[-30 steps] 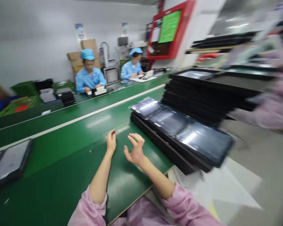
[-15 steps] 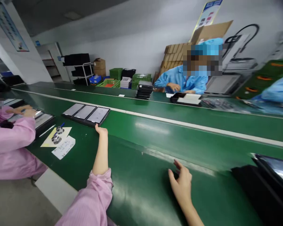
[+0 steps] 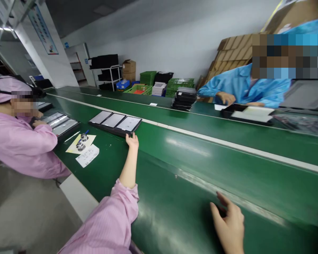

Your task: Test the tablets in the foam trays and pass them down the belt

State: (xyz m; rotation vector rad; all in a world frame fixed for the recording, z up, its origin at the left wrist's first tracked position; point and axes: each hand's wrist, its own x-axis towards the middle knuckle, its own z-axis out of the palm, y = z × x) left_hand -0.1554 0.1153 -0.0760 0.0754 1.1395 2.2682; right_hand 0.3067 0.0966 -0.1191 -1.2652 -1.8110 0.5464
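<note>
A black tray (image 3: 108,130) holding three pale flat panels lies on the green bench, left of the middle. My left hand (image 3: 132,141) reaches out to its near right corner. The fingers are spread with their tips at the tray's edge, not wrapped round it; whether they press on it I cannot tell. My right hand (image 3: 230,222) hovers low over the green surface at the lower right. Its thumb and fingers are apart and slightly curved, with nothing between them.
Tape rolls (image 3: 81,146) and a handwritten note (image 3: 87,156) lie left of my forearm. At the left, a co-worker in pink (image 3: 21,141) handles another tray (image 3: 69,129). Across the bench sits a co-worker in blue (image 3: 241,84), beside stacked black trays (image 3: 184,100).
My view has swung left, so the black stack at the right edge has left the picture. My left hand's fingers have spread more at the tray's corner. The right hand stays apart.
</note>
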